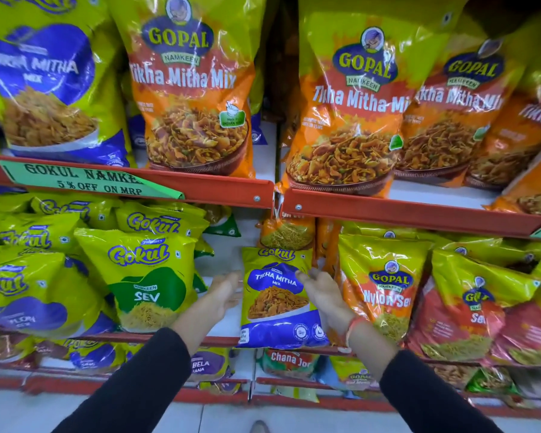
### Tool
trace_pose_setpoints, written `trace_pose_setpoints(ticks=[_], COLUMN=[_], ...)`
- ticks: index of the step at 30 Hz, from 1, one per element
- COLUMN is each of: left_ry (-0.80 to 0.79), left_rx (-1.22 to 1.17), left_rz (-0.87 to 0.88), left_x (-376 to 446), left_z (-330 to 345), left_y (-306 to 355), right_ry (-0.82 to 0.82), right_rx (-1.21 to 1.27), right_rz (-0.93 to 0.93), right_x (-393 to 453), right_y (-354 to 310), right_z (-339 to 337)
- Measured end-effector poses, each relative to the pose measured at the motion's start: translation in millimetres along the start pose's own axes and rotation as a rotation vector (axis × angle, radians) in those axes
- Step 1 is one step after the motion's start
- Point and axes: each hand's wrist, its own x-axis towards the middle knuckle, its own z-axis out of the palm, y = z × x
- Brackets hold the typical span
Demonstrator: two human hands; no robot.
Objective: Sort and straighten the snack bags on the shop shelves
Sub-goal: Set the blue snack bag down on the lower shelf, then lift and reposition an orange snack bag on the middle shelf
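Note:
A small yellow and blue Gokul Tikha Mitha Mix bag [277,300] stands upright at the front of the middle shelf, in a gap between bag rows. My left hand [225,292] is just left of the bag, fingers spread, a little apart from its edge. My right hand [320,292] is on the bag's right side, its fingers apart and touching the upper right edge. Neither hand is closed around the bag. Both arms wear black sleeves.
Gokul Sev bags [150,282] fill the shelf to the left, and Gopal Nylon Sev bags [384,289] stand to the right. Large Gopal Tikha Mitha Mix bags [194,89] sit on the red upper shelf [419,210]. A green offer label [85,179] hangs at the left. Lower shelves hold more bags.

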Motion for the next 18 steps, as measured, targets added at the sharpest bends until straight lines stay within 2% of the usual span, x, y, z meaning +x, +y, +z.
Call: trace_pose_setpoints(ticks=[5, 9, 10, 14, 16, 18], left_ry=[-0.214, -0.315, -0.289, 0.049, 0.234, 0.377], left_rx=[0.146, 0.113, 0.071, -0.192, -0.219, -0.159], left_rz=[0.219, 0.592, 0.679, 1.03, 1.162, 1.188], left_x=[-61.8, -107.5, -115.8, -124.3, -123.2, -110.1], left_z=[-24.0, -54.6, -59.1, -80.7, -90.5, -96.2], left_y=[51.6, 103.4, 114.2, 168.1, 191.6, 201.1], right_ry=[-0.012, 0.096, 0.137, 0.287, 0.263, 0.173], right_rx=[0.109, 0.311, 0.353, 0.506, 0.486, 0.384], right_rz=[-0.492, -0.831, -0.868, -0.948, -0.946, -0.879], right_x=[-48.1, -75.7, -77.9, -70.3, -62.1, -50.7], right_y=[-73.2, -131.0, -141.6, -194.5, -217.3, -230.3], right_z=[-28.0, -46.2, -49.3, -61.5, -64.8, -62.9])
